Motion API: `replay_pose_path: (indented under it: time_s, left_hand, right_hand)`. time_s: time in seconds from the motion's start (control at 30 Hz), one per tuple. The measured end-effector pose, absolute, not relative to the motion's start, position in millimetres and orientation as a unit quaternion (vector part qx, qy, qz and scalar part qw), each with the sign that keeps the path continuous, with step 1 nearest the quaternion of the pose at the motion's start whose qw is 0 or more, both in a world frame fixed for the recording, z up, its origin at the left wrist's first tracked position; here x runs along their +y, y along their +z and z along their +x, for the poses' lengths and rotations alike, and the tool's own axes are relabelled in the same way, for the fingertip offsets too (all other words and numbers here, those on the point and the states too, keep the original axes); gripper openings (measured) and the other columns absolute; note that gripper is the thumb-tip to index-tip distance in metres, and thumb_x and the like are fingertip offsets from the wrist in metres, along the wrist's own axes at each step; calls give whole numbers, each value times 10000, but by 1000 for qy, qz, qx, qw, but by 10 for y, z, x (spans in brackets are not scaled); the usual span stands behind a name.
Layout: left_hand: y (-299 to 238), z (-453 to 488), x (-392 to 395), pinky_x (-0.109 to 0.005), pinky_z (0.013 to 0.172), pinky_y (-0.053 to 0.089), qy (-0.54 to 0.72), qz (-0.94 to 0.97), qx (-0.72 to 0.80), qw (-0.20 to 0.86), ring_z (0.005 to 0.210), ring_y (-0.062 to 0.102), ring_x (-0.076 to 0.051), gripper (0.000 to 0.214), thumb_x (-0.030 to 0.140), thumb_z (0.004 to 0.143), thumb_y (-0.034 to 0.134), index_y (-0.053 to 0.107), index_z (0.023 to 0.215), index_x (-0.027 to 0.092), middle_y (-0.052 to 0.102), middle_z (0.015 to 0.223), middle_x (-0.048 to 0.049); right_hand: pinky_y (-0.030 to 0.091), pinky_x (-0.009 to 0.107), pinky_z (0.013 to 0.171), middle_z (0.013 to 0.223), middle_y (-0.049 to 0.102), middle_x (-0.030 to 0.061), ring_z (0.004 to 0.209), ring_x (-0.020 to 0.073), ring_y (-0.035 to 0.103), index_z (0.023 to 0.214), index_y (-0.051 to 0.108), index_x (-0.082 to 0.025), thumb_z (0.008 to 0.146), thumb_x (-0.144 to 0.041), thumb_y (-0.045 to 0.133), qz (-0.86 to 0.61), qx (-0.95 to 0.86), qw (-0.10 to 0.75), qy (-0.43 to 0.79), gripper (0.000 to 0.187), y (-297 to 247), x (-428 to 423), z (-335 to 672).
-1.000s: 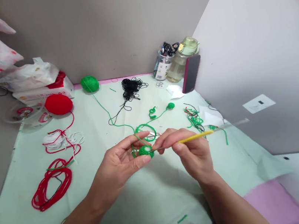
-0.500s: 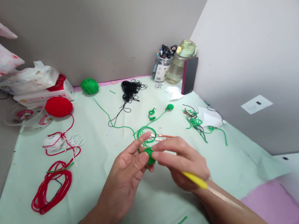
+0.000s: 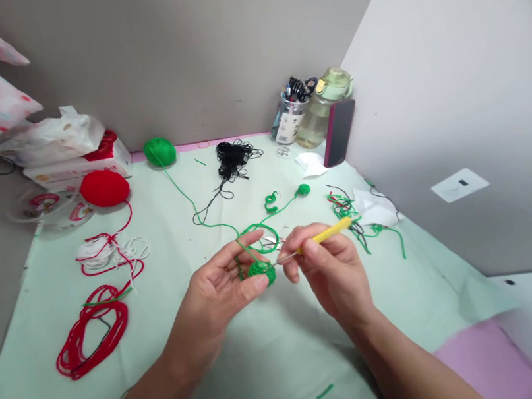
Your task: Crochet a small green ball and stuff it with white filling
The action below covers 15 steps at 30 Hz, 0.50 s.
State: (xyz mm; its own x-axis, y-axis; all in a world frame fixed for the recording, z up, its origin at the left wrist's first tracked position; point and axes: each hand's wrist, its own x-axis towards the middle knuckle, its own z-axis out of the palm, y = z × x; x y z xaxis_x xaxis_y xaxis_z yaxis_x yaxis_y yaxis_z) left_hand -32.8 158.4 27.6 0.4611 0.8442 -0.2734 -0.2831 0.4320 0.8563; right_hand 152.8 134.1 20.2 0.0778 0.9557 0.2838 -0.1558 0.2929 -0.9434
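My left hand (image 3: 220, 293) pinches a small green crochet piece (image 3: 261, 271) between thumb and fingers above the pale green mat (image 3: 213, 381). Green yarn runs from the piece over my forefinger and back across the mat to a green yarn ball (image 3: 160, 151) by the wall. My right hand (image 3: 329, 270) is closed on a yellow-handled crochet hook (image 3: 324, 236). The hook's metal tip touches the right side of the green piece, and its handle points up and to the right.
A red yarn ball (image 3: 105, 187), red yarn loops (image 3: 90, 329) and white yarn (image 3: 103, 249) lie at the left. Black thread (image 3: 232, 158), green scraps (image 3: 348, 214), a jar of tools (image 3: 289, 116), a bottle (image 3: 320, 108) and a phone (image 3: 340, 132) sit at the back right.
My right hand turned the hook: half a second ago the handle pointed down toward me, now it points up-right again with the tip at the green piece. The left hand shifted slightly.
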Motion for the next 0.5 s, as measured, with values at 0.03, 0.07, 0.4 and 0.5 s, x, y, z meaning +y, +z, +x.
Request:
replay_pose_path:
  time_s: [0.03,0.07,0.4,0.5]
  left_hand:
    - [277,-308,1563,-338,980,479,380,377,373,757,1026,629,-210,488,274,822,847,743,1298,310,704,1009,-15]
    - [278,-287,1542,-340,994,483,389,368,383,753,1034,641,-210,519,272,817,855,729,1319,311,711,1008,-11]
    - [333,-296,1572,-306,890,487,340,266,285,856,852,597,-155,356,320,885,788,792,1226,215,726,1015,-51]
    - [321,-348,1615,-306,882,466,341,259,276,861,855,578,-162,354,307,905,755,789,1240,199,694,943,-51]
  right_hand:
    - [590,330,593,822,747,45,640,164,672,982,808,-260,996,-305,654,-401,-549,617,397,161,157,1323,1503]
    - [610,361,670,893,758,55,731,184,698,1036,815,-288,988,-262,662,-422,-600,600,320,162,105,1297,1480]
    - [611,408,744,941,764,54,819,214,709,1151,793,-336,1003,-209,627,-411,-645,613,198,256,124,1271,1497]
    - [581,377,677,843,746,38,724,191,674,1058,814,-300,1000,-245,642,-395,-580,647,299,190,170,1325,1545]
